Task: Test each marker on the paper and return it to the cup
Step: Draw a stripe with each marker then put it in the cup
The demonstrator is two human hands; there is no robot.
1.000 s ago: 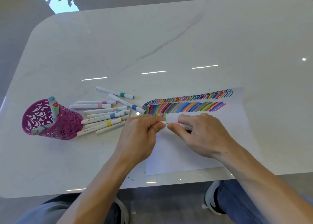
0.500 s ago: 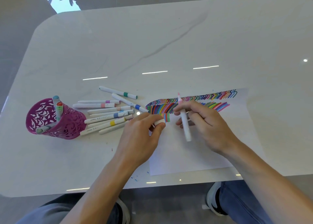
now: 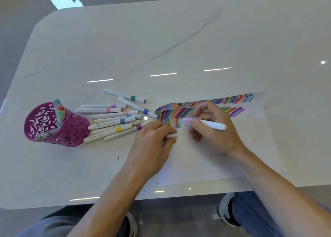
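Pink-banded marker (image 3: 211, 125), pinched in the right hand (image 3: 216, 134), has its tip at the paper (image 3: 206, 165) for its test stroke, while the left hand (image 3: 152, 143) grips the cap (image 3: 172, 135), probably needed next for recapping before the cup (image 3: 75, 129).

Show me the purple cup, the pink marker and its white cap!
Purple cut-out plastic cup (image 3: 75, 129), head view, side wall.
Pink-tipped white marker (image 3: 209, 124), head view, white barrel.
White marker cap (image 3: 172, 135), head view, its visible end.

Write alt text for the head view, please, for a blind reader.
A right hand holds an uncapped pink marker, tip by the coloured strokes on the paper, while the left hand pinches a white cap. Loose markers lie beside a purple cup holding a few more.
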